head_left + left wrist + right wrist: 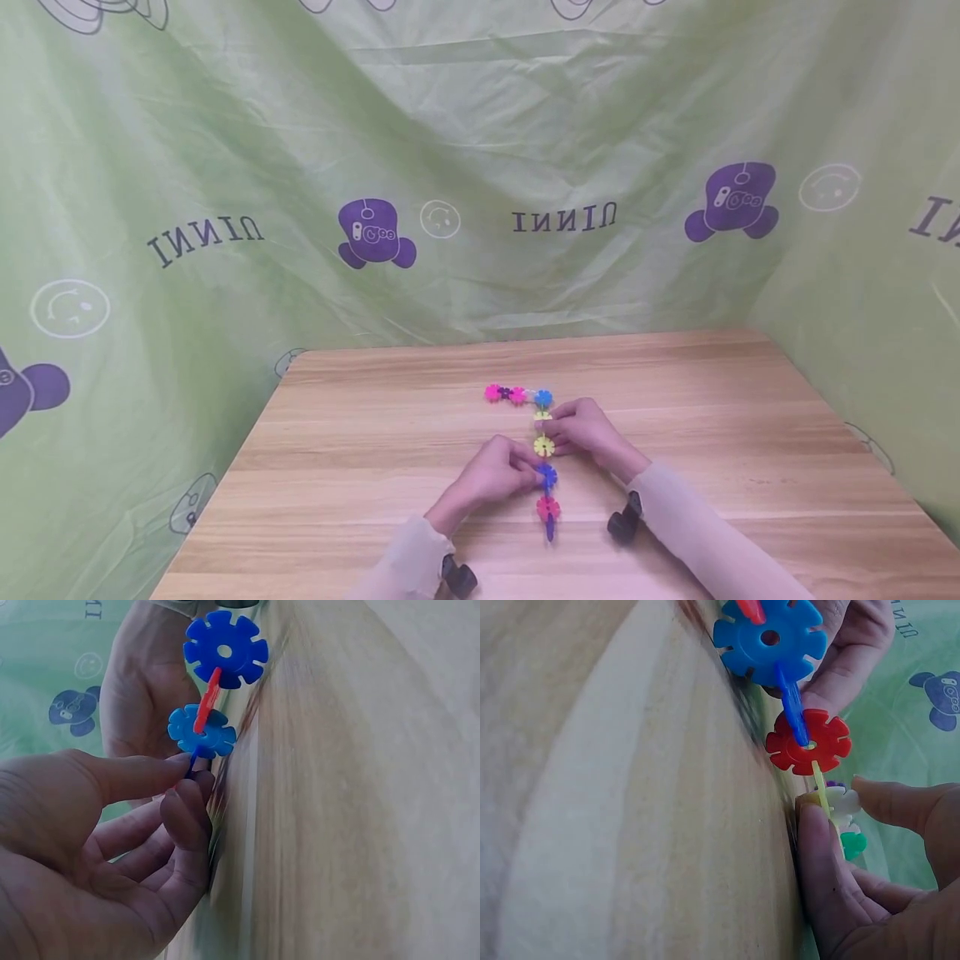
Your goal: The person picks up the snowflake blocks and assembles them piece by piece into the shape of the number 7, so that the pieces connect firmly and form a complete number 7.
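Observation:
A chain of notched plastic snowflake discs lies on the wooden table, bent at a light blue disc (543,398). Its short arm runs left to a pink disc (492,392). The longer arm comes toward me past a yellow disc (543,447) and a pinkish-red disc (547,508) to a purple disc (551,528). My left hand (495,471) pinches a dark blue disc between thumb and fingers, beside a light blue disc (214,739). Farther up the chain, my right hand (588,433) pinches a white disc (844,801), near a red disc (808,742). Its fingers partly hide the links there.
Black wrist cameras sit on both cuffs, the left camera (459,577) and the right camera (624,525) close above the wooden table (360,417). A green printed cloth (465,283) hangs behind the table and at both sides.

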A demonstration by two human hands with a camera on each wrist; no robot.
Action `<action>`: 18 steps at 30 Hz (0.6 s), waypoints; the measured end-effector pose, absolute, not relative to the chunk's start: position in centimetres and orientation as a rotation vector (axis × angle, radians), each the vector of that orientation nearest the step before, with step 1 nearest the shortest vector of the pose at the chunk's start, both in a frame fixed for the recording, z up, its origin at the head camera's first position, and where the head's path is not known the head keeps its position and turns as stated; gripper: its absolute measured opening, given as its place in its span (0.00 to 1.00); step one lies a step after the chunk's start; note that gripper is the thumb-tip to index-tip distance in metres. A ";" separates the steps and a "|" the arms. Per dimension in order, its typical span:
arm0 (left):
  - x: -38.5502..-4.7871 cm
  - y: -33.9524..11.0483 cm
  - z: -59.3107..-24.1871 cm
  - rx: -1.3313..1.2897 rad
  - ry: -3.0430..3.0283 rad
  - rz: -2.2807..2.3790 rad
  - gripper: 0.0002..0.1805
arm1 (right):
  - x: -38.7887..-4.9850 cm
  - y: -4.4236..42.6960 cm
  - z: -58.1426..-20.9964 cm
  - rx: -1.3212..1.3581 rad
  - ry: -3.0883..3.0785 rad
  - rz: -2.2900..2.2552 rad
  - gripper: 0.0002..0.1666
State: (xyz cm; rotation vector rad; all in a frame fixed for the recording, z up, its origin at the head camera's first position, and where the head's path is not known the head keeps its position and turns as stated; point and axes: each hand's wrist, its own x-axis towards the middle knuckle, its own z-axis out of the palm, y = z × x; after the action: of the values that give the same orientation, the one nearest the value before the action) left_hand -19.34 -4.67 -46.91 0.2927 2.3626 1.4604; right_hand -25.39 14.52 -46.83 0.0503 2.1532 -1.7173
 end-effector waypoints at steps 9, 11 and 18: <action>-19.4 -4.1 -47.0 0.246 2.311 1.515 0.12 | -25.7 14.3 -46.7 0.071 2.251 -1.661 0.25; -19.5 -4.1 -47.1 0.234 2.303 1.522 0.12 | -25.7 14.3 -46.7 0.071 2.257 -1.655 0.25; -19.4 -4.2 -47.3 0.230 2.313 1.511 0.10 | -25.6 14.3 -46.8 0.096 2.243 -1.658 0.25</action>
State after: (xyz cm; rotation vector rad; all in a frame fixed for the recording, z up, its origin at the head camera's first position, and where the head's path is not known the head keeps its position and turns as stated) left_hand -19.44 -4.16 -47.27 0.2304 2.3128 1.5114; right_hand -25.57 14.31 -46.76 0.0962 2.2435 -1.6579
